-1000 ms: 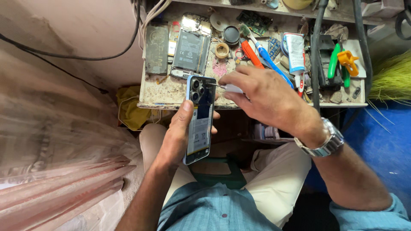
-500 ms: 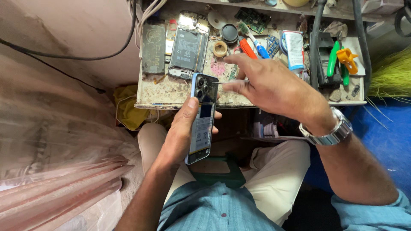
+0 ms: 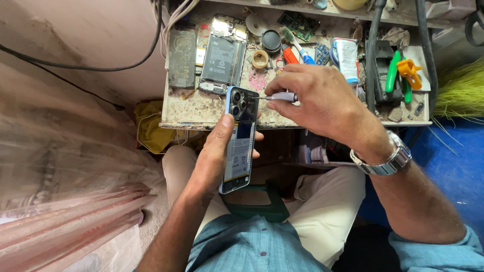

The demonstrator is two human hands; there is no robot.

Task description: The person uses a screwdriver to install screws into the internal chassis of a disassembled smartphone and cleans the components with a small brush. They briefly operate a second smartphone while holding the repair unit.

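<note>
Seated person, viewed from above, working over the lap in front of a small cluttered bench (image 3: 212, 113). Left hand (image 3: 214, 158) is wrapped around an opened phone (image 3: 239, 138), thumb along its near edge and fingers behind, holding it upright and tilted toward the face; back cover is off, so the camera cluster at the top and the labelled battery below are exposed. This grip likely steadies the phone and keeps the camera end free for the tool. Right hand (image 3: 322, 103) is pinched closed on a small screwdriver (image 3: 276, 96) with a grey handle, its thin tip reaching to the phone's upper right edge, just beside the camera module; whether the tip sits in a screw is too small to tell. The hands are near each other, meeting at the phone's top. A metal wristwatch (image 3: 385, 158) sits on the right wrist. On the bench behind: a second opened phone (image 3: 220, 58) lying flat with battery showing, a dark back panel (image 3: 180, 58) to its left, a small roll of tape (image 3: 260, 59), a white tube (image 3: 348, 55), green and orange tools (image 3: 401, 70) at the far right, all within arm's reach.
</note>
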